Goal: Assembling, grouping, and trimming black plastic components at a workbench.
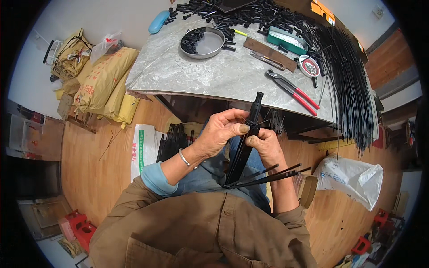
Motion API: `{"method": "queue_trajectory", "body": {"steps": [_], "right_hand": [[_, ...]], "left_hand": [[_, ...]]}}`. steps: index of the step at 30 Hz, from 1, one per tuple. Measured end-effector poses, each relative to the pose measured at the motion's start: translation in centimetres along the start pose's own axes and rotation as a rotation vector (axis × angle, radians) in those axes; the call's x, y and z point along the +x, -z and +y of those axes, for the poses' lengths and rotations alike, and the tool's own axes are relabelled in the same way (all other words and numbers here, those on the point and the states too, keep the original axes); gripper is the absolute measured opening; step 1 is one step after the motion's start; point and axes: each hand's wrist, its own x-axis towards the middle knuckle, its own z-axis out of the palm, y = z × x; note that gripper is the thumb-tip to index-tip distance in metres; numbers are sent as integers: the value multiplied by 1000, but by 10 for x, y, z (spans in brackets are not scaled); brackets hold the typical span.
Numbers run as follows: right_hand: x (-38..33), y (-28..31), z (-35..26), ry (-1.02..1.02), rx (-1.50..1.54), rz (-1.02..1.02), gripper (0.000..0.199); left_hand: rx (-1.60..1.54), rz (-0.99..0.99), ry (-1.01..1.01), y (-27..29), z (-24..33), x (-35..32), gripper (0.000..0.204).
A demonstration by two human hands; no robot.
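Over my lap I hold a black umbrella frame (pixel 240 160), its narrow tip end pointing up in front of the table edge. My left hand (pixel 222 132) is closed round its upper part, thumb and fingers pressed to the collar. Just below, my right hand (pixel 267 147) grips the same frame with the thumb against its side. Several thin black ribs (pixel 279 175) splay out from its lower end to the right, past my right forearm. What my fingertips pinch at the collar is too small to make out.
On the grey table (pixel 165 73) lie red-handled pliers (pixel 292 91), scissors (pixel 268 61), a round tin (pixel 210 51) with black rings, a green box (pixel 287 41), a small bowl (pixel 309 67), heaped black parts (pixel 254 15) and long black rods (pixel 348 76). Sacks (pixel 105 80) stand left; a white bag (pixel 353 178) right.
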Motion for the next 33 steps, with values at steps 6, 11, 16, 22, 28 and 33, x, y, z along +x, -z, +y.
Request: {"method": "queue_trajectory", "body": {"steps": [6, 11, 16, 22, 28, 33], "right_hand": [[5, 5, 14, -65, 183, -139, 49], [14, 11, 31, -69, 340, -255, 60], [5, -7, 4, -5, 423, -222, 59], [0, -26, 3, -1, 726, -154, 37], [2, -28, 12, 58, 764, -107, 32], [2, -30, 5, 77, 691, 29, 25]], "left_hand": [[-20, -67, 34, 4, -1, -1, 38], [105, -140, 43, 1, 5, -1, 39], [276, -228, 4, 9, 16, 6, 41], [477, -354, 16, 11, 39, 24, 42], [595, -255, -61, 5, 45, 21, 43], [566, -164, -320, -31, 40, -24, 61]]}}
